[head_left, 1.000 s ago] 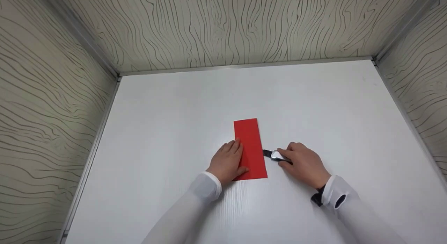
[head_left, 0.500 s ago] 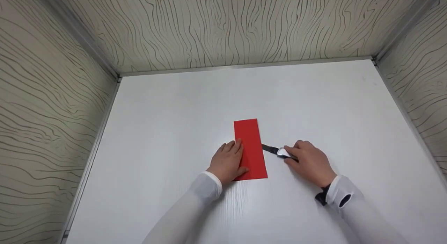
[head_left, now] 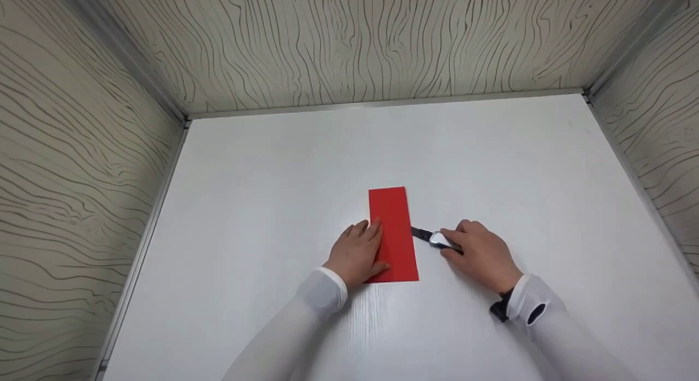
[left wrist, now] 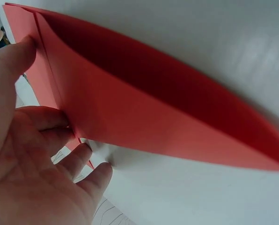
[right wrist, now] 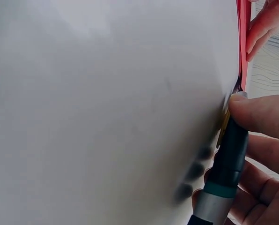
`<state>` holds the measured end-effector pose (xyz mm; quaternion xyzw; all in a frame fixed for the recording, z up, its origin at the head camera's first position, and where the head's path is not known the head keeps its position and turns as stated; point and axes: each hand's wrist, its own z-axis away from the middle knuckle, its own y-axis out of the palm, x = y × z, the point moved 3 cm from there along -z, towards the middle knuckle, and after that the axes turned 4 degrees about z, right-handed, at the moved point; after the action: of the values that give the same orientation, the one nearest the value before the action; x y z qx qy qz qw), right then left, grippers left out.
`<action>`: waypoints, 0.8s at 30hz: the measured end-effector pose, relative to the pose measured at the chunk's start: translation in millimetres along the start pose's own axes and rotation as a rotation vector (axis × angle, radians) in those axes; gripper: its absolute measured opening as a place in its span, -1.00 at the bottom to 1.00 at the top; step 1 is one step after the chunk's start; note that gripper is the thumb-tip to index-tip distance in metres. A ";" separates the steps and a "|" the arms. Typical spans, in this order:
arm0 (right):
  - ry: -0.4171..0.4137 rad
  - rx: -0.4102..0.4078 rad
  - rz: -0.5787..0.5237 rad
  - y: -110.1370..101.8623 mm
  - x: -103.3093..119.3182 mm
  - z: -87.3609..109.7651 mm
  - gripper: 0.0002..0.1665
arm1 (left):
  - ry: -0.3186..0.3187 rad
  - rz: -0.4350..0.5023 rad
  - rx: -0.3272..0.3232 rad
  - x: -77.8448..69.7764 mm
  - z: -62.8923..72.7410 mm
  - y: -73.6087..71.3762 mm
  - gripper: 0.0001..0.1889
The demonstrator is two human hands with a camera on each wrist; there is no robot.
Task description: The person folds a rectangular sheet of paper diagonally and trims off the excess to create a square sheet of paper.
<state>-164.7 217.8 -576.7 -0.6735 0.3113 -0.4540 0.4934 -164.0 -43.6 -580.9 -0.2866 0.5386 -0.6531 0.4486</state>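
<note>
A folded red sheet of paper lies lengthwise on the white table. My left hand rests along its left side, with thumb and fingers pressing it down. In the left wrist view the layers of the red paper gape apart on one side, beyond the left hand. My right hand grips a utility knife by its handle. The blade meets the paper's right edge, and its tip is hidden there. In the right wrist view the knife has a dark handle with a teal band.
The white table spreads around the paper on all sides. Wood-patterned panels rise behind it and at both sides, joined by grey metal frame bars. The right wrist wears a black band.
The right hand and knife moved away and to the right, baring more blade, then came slightly back left. The paper has shifted a little to the right; the left hand stays nearly in place.
</note>
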 end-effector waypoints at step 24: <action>0.004 0.007 -0.007 0.4 4.6 -7.5 -0.54 | -0.008 -0.005 0.010 -1.1 0.6 -2.3 -0.07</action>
<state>-169.7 210.9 -575.0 -0.6722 0.3081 -0.4581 0.4933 -163.7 -42.8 -578.5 -0.2883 0.5330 -0.6556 0.4507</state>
